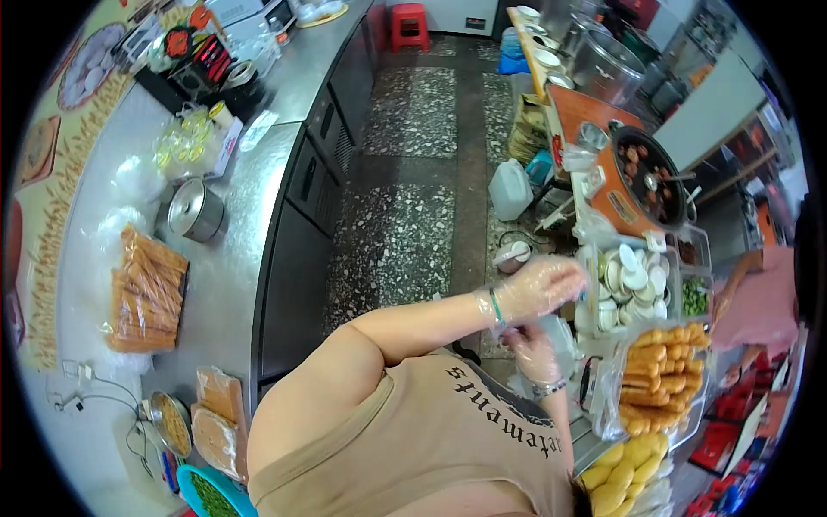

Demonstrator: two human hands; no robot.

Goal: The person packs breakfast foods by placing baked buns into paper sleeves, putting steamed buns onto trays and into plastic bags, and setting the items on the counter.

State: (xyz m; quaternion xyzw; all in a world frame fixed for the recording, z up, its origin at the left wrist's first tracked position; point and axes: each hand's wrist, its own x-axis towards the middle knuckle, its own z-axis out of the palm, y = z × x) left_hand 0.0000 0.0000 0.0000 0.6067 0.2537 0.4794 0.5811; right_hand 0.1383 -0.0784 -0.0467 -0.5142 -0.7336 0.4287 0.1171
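**Inside a Small Food Shop's Kitchen**

A long stainless-steel table [237, 233] over dark metal cabinets [295, 258], a round orange cooker [616, 202], heaped golden-brown fried dough sticks [659, 379] and a left hand [544, 291] in a clear plastic glove [517, 303] mark a commercial kitchen.

The bottom edge cuts off the turquoise basin [184, 476]

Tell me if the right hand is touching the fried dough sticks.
Apart: the head view shows a plain gap between the right hand and the fried dough sticks.
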